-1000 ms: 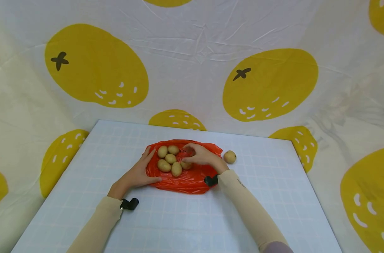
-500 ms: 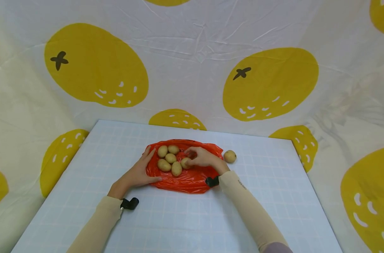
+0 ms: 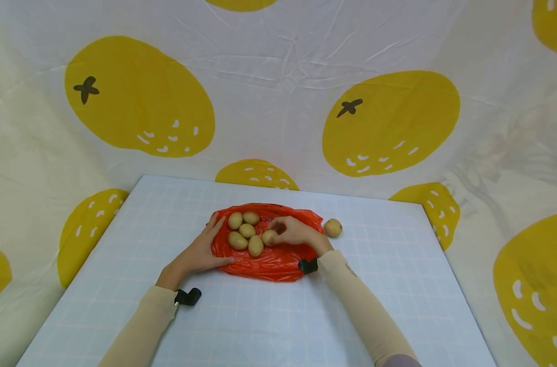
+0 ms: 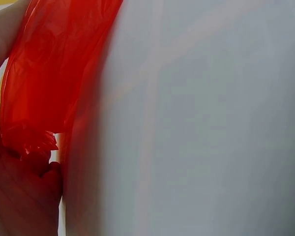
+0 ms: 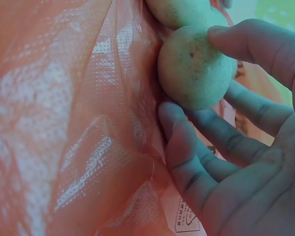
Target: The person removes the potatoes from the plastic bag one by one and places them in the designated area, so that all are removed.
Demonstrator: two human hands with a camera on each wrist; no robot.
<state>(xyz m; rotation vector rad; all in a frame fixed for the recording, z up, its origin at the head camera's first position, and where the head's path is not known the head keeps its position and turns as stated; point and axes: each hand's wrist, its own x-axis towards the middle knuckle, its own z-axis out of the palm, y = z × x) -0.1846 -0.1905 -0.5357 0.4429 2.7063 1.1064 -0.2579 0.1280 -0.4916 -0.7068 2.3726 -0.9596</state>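
Note:
A red plastic bag (image 3: 269, 269) lies spread out, with several small potatoes (image 3: 247, 231) clustered on its left half. My left hand (image 3: 202, 252) rests at the bag's left edge, thumb and fingers spread wide around that end. In the left wrist view, red plastic (image 4: 64, 64) runs beside the palm. Over the bag's middle, my right hand (image 3: 294, 232) holds the rightmost potato (image 3: 269, 238) of the cluster. Close up in the right wrist view, the thumb lies on top of this potato (image 5: 194, 69) and the fingers curve around its lower side. It sits against a neighbouring potato (image 5: 179, 11).
One separate potato (image 3: 332, 228) lies on the table just past the bag's right end. The pale checked table (image 3: 269, 326) extends around the bag. Behind it hangs a white cloth (image 3: 269, 112) printed with large yellow fruit.
My right hand's fingers have drawn slightly back to the right, and the potato at their tips shows more. The left hand and the other potatoes have stayed in place.

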